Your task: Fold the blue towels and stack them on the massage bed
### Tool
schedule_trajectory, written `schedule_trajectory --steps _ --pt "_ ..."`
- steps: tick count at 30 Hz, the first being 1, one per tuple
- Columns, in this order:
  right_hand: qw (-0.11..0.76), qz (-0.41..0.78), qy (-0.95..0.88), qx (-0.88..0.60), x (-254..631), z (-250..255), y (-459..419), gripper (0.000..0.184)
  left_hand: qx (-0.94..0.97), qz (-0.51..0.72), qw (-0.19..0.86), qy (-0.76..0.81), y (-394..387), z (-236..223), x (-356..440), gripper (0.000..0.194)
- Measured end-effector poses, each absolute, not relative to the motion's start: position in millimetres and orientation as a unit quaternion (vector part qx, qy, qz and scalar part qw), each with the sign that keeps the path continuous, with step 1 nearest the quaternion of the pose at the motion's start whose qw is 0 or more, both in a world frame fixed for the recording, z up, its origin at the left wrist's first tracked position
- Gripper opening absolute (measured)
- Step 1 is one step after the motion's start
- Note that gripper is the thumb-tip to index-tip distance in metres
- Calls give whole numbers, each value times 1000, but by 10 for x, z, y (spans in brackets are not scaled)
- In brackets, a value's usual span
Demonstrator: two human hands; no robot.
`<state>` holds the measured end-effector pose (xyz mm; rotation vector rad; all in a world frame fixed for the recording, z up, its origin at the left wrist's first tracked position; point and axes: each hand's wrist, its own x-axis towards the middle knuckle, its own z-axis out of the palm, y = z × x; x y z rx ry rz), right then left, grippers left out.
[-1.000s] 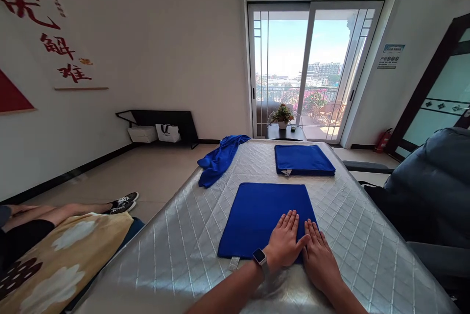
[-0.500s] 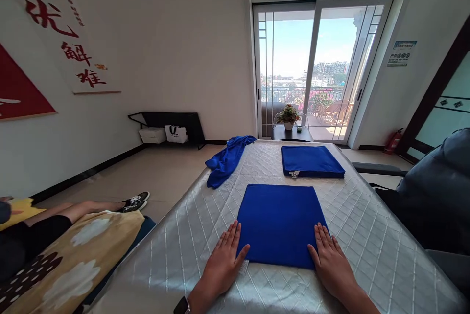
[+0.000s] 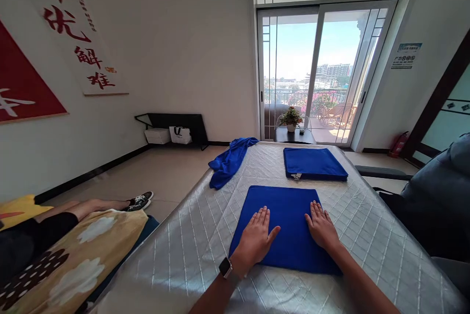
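In front of me a blue folded cloth (image 3: 290, 231) lies flat on the quilted silver table cover (image 3: 191, 240). My left hand (image 3: 256, 235) rests flat on the cloth's left part, fingers extended and thumb out. Near its right edge lies my right hand (image 3: 322, 224), also flat with fingers stretched out. Neither hand grips anything. Beyond the cloth, to the right, sits a neat stack of folded blue cloths (image 3: 314, 162) with a small white tag at its front edge. A crumpled blue cloth (image 3: 233, 161) hangs partly over the table's far left edge.
At the left, a person's legs (image 3: 99, 205) stretch beside a tan patterned blanket (image 3: 84, 260). A dark grey padded seat (image 3: 440, 182) stands close on the right. Behind the table are a small black table (image 3: 293, 136) with a potted plant (image 3: 291, 117) and sliding glass doors.
My hands have moved from the cloth's side edges up and inward onto its surface, the left one farther. The near part of the cloth looks wider. The view has shifted slightly.
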<state>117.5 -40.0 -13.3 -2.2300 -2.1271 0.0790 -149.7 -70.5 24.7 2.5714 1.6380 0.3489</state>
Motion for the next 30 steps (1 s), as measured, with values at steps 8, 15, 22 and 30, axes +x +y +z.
schedule_trajectory --steps 8,15,22,30 --pt "42 15 -702 -711 1231 -254 -390 66 880 152 62 446 -254 97 -229 73" --pt "41 19 -689 -723 1193 -165 -405 69 837 110 45 534 -51 2 -954 82" --pt "9 30 -680 -732 1194 -186 -369 69 764 91 6 638 164 -18 -1868 86" --pt "30 39 -683 -729 1217 35 159 67 763 117 11 635 161 -85 -1898 89"
